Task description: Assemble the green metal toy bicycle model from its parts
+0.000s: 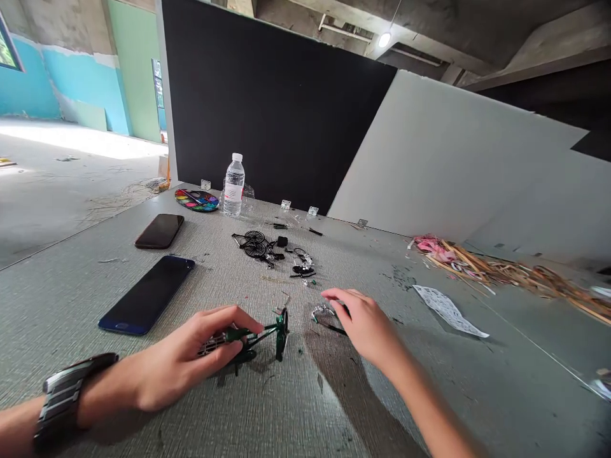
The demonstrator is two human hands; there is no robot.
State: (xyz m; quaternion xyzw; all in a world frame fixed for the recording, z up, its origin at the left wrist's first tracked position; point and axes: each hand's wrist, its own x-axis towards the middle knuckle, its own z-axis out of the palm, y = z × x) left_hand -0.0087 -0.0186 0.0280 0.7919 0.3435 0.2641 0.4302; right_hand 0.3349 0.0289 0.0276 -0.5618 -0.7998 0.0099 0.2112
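Gripping a small green model bicycle [282,334], the person's left hand [191,359] has its fingers curled closed around the frame, and the bicycle lies on its side just beyond the hand on a grey-green table [281,413]. A wide metal watch [62,401] circles that wrist. The right hand [363,324] is half curled, fingers reaching over a small silvery part [322,313] and a thin black rod [331,329]. It sits so close above them that whether it has hold of either cannot be told.

Farther up the table, a heap of small black bicycle parts [272,248] lies between the hands and a water bottle [233,184]. A paint palette [196,200] sits beside the bottle, and two phones [146,294] [159,231] lie to the left. To the right are a printed paper [449,310] and a spread of wooden sticks [482,270].

The left hand hides much of the bicycle's frame, and the smallest loose bits are too tiny to make out.
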